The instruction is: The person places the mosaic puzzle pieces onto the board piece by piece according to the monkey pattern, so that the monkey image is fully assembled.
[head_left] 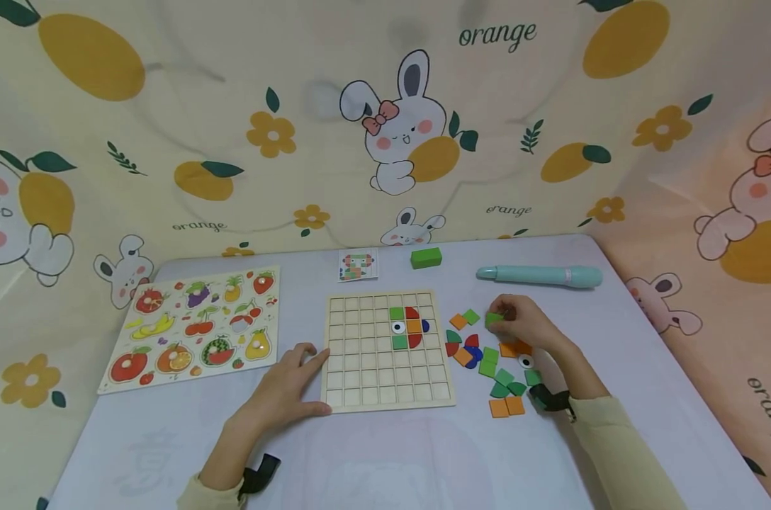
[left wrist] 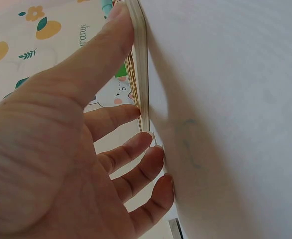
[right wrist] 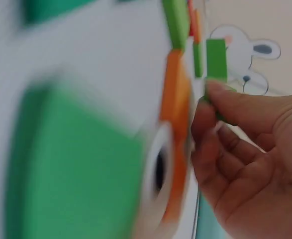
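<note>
A pale wooden grid board [head_left: 356, 381] lies mid-table. Toward its upper right sit a light green square [head_left: 396, 313], an eye tile [head_left: 398, 328], a darker green square [head_left: 400, 343], an orange square [head_left: 414, 326], red curved pieces [head_left: 414, 341] and a blue curved piece [head_left: 426, 326]. At the board's left edge, my left hand [head_left: 282, 388] touches it with extended thumb and fingers spread apart. My right hand [head_left: 527, 326] pinches a light green square tile [head_left: 494, 321] between thumb and fingertips, above the loose pieces right of the board. In the right wrist view, fingers partly hide that tile.
Loose tiles, including orange squares [head_left: 499, 408], lie beside the board. Behind it are a pattern card [head_left: 358, 265] and a green block [head_left: 426, 258]. A teal pen-shaped object [head_left: 538, 275] lies at the back right, a fruit puzzle board [head_left: 190, 333] at left. Patterned cloth hangs behind.
</note>
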{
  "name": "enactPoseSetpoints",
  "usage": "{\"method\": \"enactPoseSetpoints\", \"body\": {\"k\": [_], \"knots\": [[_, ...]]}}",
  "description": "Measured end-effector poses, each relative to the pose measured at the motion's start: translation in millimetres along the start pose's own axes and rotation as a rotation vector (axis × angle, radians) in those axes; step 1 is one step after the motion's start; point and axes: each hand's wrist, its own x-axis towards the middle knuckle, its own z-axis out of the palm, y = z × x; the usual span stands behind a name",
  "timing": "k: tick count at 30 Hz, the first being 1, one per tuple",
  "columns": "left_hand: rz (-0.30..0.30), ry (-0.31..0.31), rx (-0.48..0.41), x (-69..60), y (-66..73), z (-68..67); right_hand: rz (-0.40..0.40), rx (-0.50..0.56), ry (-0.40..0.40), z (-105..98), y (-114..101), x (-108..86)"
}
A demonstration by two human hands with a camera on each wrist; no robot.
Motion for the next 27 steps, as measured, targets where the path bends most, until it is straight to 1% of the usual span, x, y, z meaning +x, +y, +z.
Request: {"method": "enactPoseSetpoints", "body": {"k": [3,6,11,12,14,17,19,22,27], "knots": [[-0.007,-0.009,-0.004,-0.1,0.1,-0.4,-0.049,0.057,0.005,6,-10,12.3],[-0.006,-0.005,-0.001,-0.8,-0.2,-0.8,-0.1,0.115,-0.035,18,-29,32.2],[-0.007,-0.002,-0.003,-1.8,-2.0,-0.5,-0.168,0.168,-0.136,47,-64,68.5],[-0.009,-0.003,-0.001,-1.9,-2.4,-0.2,-0.179,0.194,-0.159,54,-70,74.9],[-0.017,-0.006,0.005,-2.1,-2.8,0.2,-0.2,0.211,-0.182,67,-81,85.9],[-0.026,-0.009,0.006,-2.2,-3.3,0.6,-0.237,0.238,-0.203,84,-91,99.2],[-0.028,-0.008,0.008,-2.1,-3.4,0.6,-0.26,0.244,-0.207,93,-96,104.8],[-0.021,-0.008,0.004,-1.4,-2.9,0.7,-0.265,0.246,-0.216,104,-98,109.3],[-0.003,-0.007,0.004,0.6,-1.6,0.0,-0.274,0.199,-0.204,110,-99,107.0]]}}
